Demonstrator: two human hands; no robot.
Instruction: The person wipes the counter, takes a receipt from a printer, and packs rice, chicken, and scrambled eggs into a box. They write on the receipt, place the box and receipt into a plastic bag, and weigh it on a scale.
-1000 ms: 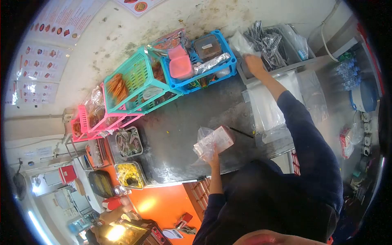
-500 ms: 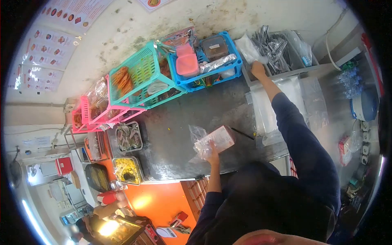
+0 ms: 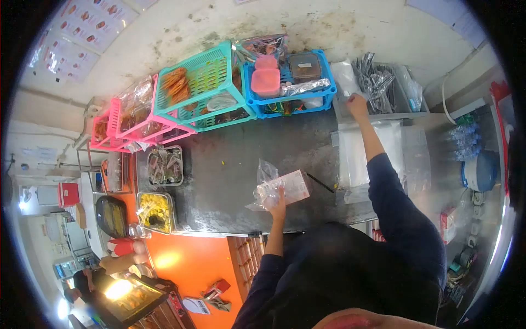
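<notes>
My left hand (image 3: 276, 202) is closed on a crumpled clear plastic bag (image 3: 267, 174) that lies over one end of a pale pink-and-white box (image 3: 293, 187) on the dark worktop. Whether the box is partly inside the bag is hard to make out. A thin black stick (image 3: 320, 182) lies beside the box. My right hand (image 3: 358, 105) is stretched far out, its fingers closed, at the front edge of a grey divided bin (image 3: 408, 115). White plastic-looking packaging (image 3: 345, 80) and black cutlery in clear wrappers (image 3: 374, 82) fill the bin; what the fingers hold is too small to tell.
Clear plastic sheets (image 3: 370, 151) lie on the right of the worktop (image 3: 219, 186). Turquoise (image 3: 205, 90), blue (image 3: 323, 101) and pink (image 3: 115, 118) baskets line the wall. At left stand a tray of small packets (image 3: 165, 166) and a container with yellow contents (image 3: 156, 211).
The head view has shifted a little. My right hand has drawn back slightly from the white packaging toward the bin's front edge. My left hand stays on the bag and box.
</notes>
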